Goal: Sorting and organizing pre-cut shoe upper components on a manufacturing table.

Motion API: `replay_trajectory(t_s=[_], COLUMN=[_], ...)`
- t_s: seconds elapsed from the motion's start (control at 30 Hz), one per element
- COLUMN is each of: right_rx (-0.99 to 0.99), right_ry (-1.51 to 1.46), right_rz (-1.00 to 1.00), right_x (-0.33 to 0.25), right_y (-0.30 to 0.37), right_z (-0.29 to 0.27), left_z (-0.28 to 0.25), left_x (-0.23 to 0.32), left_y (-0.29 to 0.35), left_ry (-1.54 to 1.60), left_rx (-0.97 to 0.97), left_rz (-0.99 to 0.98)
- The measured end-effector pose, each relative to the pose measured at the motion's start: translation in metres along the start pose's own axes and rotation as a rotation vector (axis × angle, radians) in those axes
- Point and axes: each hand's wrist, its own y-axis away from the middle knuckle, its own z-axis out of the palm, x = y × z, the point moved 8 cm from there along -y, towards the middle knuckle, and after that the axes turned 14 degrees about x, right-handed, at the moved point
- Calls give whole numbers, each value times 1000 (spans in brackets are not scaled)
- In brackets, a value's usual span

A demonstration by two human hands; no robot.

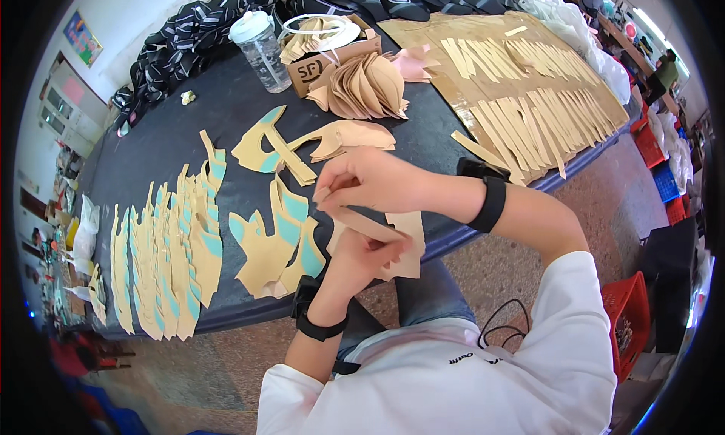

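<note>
In front of my body, my left hand (361,260) has its fingers curled round the near end of a narrow tan strip (370,225). Just above it my right hand (381,180) is bent over, thumb and fingers pinched together at the strip's far end. Under the hands, partly hidden by them, lies a flat tan piece (408,242) at the table's edge. Left of my left hand are loose tan cut pieces with teal patches (269,248). Beyond my right hand lie more tan cut pieces (355,138), some overlapping.
Long overlapping rows of tan and teal pieces (162,257) cover the dark table's left side. A cardboard sheet (472,95) with many tan strips lies at the right. A lidded clear bottle (264,57), a cardboard box (317,71) and dark shoes (404,1) stand behind. A red crate (627,314) sits right.
</note>
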Motion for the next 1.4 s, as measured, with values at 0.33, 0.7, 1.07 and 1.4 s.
replay_trajectory(t_s=[0.33,0.7,1.07,1.4], right_rx=[152,141,59,-107], right_ry=[186,178,569,991], right_rz=[144,284,-235,-619], right_x=[34,68,54,40], right_y=[42,76,83,91], right_z=[-38,-54,-28,8], left_z=[-34,-26,-24,-27], left_x=[-24,-35,-41,-30], left_y=[-14,-11,-12,-9], left_ry=[-7,-66,-54,-125], left_rx=[533,529,530,545], left_rz=[-93,-135,-102,-119])
